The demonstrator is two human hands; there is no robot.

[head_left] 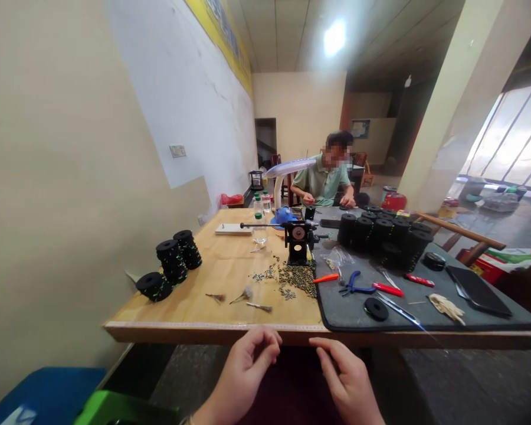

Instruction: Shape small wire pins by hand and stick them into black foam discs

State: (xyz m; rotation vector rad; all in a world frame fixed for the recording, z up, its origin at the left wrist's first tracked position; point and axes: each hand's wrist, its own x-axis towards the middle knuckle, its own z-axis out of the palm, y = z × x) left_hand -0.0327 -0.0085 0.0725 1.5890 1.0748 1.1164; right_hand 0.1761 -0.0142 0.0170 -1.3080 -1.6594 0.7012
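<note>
My left hand (252,361) is held just in front of the table's near edge, fingers curled and thumb against the forefinger in a pinch. Facing it across a small gap, my right hand (344,367) has its thumb and forefinger tips brought close together. Whatever either pinch holds, if anything, is too fine to make out. Nearest on the wooden table (177,321) lie small tufted bundles, one a grey-tipped bundle (259,307). Beyond them spreads a pile of small dark beads (297,278) in front of a black winding machine (297,242) with a long rod.
Black spools (172,262) stand at left, with more stacked spools (374,233) on the grey mat (349,316). The mat also bears blue pliers (356,284), scissors (400,310), a glove (446,308) and a black phone (478,289). A co-worker (325,183) sits opposite, behind a lamp (281,189).
</note>
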